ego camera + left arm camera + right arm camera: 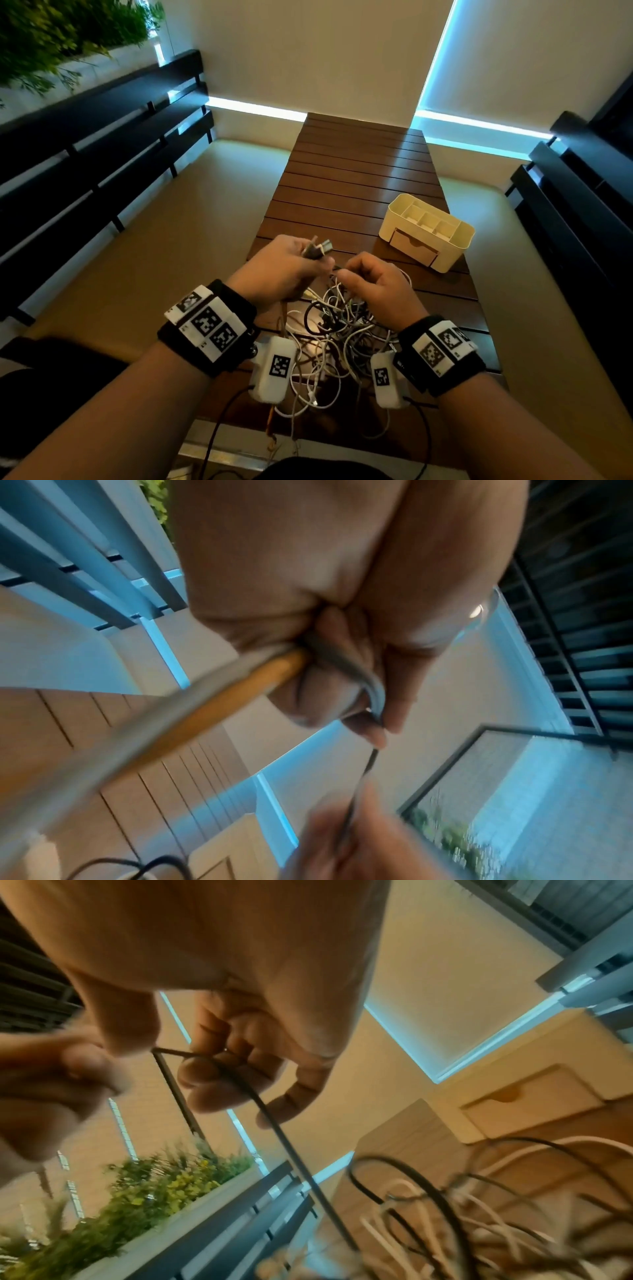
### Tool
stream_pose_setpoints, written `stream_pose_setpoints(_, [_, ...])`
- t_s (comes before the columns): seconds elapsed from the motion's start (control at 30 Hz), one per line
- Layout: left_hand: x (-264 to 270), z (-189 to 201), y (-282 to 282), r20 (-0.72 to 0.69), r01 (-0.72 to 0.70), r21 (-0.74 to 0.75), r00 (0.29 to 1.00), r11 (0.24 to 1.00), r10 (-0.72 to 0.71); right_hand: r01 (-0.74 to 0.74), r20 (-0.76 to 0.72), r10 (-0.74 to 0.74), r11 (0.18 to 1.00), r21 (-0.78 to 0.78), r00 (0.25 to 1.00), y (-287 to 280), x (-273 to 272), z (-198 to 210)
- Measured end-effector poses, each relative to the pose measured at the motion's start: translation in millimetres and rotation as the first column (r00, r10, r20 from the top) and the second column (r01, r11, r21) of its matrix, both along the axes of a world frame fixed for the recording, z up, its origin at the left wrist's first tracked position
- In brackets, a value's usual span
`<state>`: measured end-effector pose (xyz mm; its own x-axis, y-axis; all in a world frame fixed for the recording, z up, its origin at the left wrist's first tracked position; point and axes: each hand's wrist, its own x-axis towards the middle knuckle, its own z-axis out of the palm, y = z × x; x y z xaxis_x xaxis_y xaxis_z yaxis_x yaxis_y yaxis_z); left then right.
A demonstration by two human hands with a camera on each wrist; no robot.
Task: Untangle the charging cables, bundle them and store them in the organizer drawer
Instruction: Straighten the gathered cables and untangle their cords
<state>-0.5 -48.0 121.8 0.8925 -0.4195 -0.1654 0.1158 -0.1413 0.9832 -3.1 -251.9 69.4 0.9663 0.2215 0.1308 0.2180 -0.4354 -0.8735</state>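
A tangle of white, black and brown charging cables (pixel 335 339) lies on the near end of the wooden table (pixel 356 171). Above it my left hand (pixel 291 263) grips several cable ends, their plugs (pixel 317 248) sticking out past the fingers. In the left wrist view an orange cable (pixel 219 696) and a grey one run out of that fist. My right hand (pixel 370 281) pinches a thin dark cable (pixel 260 1104) close beside the left hand; the cable drops into the tangle. The cream organizer (pixel 428 229) with its drawer (pixel 412 245) closed stands at the right.
Dark slatted benches (pixel 102 154) flank the table on both sides, over a beige floor. A planter with green plants (pixel 68 31) is at the far left. Camera wires trail from my wrists off the table's near edge.
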Motion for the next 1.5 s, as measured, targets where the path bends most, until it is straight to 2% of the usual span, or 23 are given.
stream_pose_setpoints(0.1, [3,7,8,-0.072,-0.075,-0.179,0.995,0.981,0.062,0.052,-0.120,-0.057,0.998,-0.040,0.991,-12,1,-25])
stream_pose_setpoints(0.17, [2,7,11,-0.103,-0.102,-0.210,0.991,0.972,0.082,0.076,-0.160,-0.087,0.994,-0.073,0.983,-17,1,-36])
stream_pose_setpoints(0.23, [2,-1,13,-0.099,-0.120,-0.123,0.989,0.985,0.108,0.124,-0.152,-0.128,0.992,-0.034,0.980,-17,2,-32])
stream_pose_setpoints(0.3, [5,-14,12,-0.035,-0.152,0.079,0.987,0.985,0.155,0.196,-0.084,-0.195,0.981,0.003,0.977,-15,7,-20])
stream_pose_setpoints(0.4, [9,-27,13,0.143,-0.285,0.323,0.957,0.902,0.251,0.203,0.063,-0.200,0.979,-0.038,0.978,-15,16,-4])
stream_pose_setpoints(0.47, [12,-27,14,0.241,-0.391,0.326,0.915,0.861,0.324,0.161,0.133,-0.137,0.968,-0.191,0.981,-18,20,0])
stream_pose_setpoints(0.53, [12,-21,12,0.316,-0.454,0.260,0.874,0.852,0.369,0.081,0.121,-0.036,0.917,-0.390,0.992,-21,24,-3])
stream_pose_setpoints(0.57, [12,-18,9,0.352,-0.454,0.245,0.865,0.857,0.358,0.034,0.101,0.014,0.888,-0.459,0.995,-21,25,-5])
stream_pose_setpoints(0.63, [11,-16,0,0.387,-0.379,0.263,0.884,0.887,0.263,-0.027,0.090,0.082,0.870,-0.492,0.993,-16,25,-5])
stream_pose_setpoints(0.73, [10,-23,-11,0.357,-0.212,0.340,0.931,0.916,0.082,-0.044,0.180,0.130,0.906,-0.420,0.975,-3,21,7])
stream_pose_setpoints(0.87, [6,-28,-13,0.330,-0.074,0.375,0.942,0.924,-0.058,0.020,0.256,0.057,0.957,-0.289,0.965,2,18,24])
stream_pose_setpoints(0.97, [6,-26,-9,0.343,-0.119,0.294,0.939,0.948,0.011,0.020,0.180,0.028,0.966,-0.257,0.983,-2,16,19])
stream_pose_setpoints(1.1, [6,-6,0,0.212,-0.133,-0.080,0.966,0.988,0.147,-0.007,-0.017,0.005,0.986,-0.168,1.000,-5,8,-7])
stream_pose_setpoints(1.2, [4,-4,5,0.142,-0.128,-0.180,0.978,0.975,0.154,-0.002,-0.050,-0.006,0.988,-0.154,0.999,-5,8,-13])
stream_pose_setpoints(1.27, [6,-13,12,0.109,-0.174,-0.115,0.976,0.978,0.187,0.034,-0.025,-0.038,0.985,-0.167,0.999,-6,11,-7])
stream_pose_setpoints(1.33, [8,-24,20,0.132,-0.226,0.114,0.969,0.967,0.211,0.082,0.030,-0.078,0.984,-0.161,0.996,-9,15,1])
stream_pose_setpoints(1.4, [9,-31,24,0.186,-0.263,0.334,0.960,0.905,0.210,0.082,0.083,-0.068,0.981,-0.178,0.994,-12,16,6])
stream_pose_setpoints(1.43, [9,-32,24,0.227,-0.297,0.376,0.948,0.878,0.224,0.063,0.099,-0.042,0.974,-0.218,0.994,-12,16,8])
stream_pose_setpoints(1.5, [10,-30,21,0.317,-0.380,0.349,0.908,0.857,0.274,0.001,0.104,0.037,0.941,-0.339,0.994,-10,16,9])
